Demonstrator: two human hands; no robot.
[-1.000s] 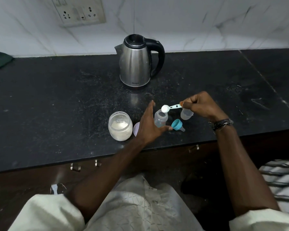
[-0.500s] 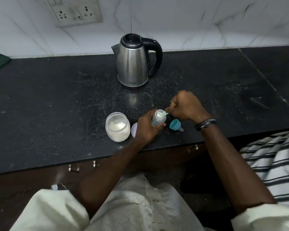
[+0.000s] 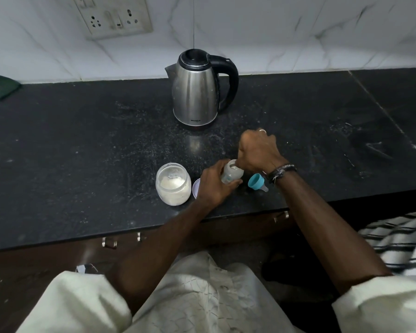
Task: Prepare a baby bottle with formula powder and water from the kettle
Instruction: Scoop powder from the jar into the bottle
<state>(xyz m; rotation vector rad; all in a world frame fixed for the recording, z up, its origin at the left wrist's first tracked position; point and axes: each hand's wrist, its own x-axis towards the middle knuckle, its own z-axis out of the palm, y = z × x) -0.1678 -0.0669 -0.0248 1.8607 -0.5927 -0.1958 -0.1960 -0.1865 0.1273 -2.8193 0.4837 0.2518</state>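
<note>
So we've got the baby bottle near the front edge of the black counter, tilted so its open mouth leans toward the right hand. Our left hand is curled around the bottle's body, keeping it steady. The right hand is closed up right at the mouth, probably tipping the scoop in, but the scoop itself is hidden, so we can't tell for sure. The formula jar sits open just left of the left hand. The kettle stands farther back toward the wall, handle pointing right, so the right hand looks nearest for grabbing it next. The teal nipple cap lies beside the right wrist.
</note>
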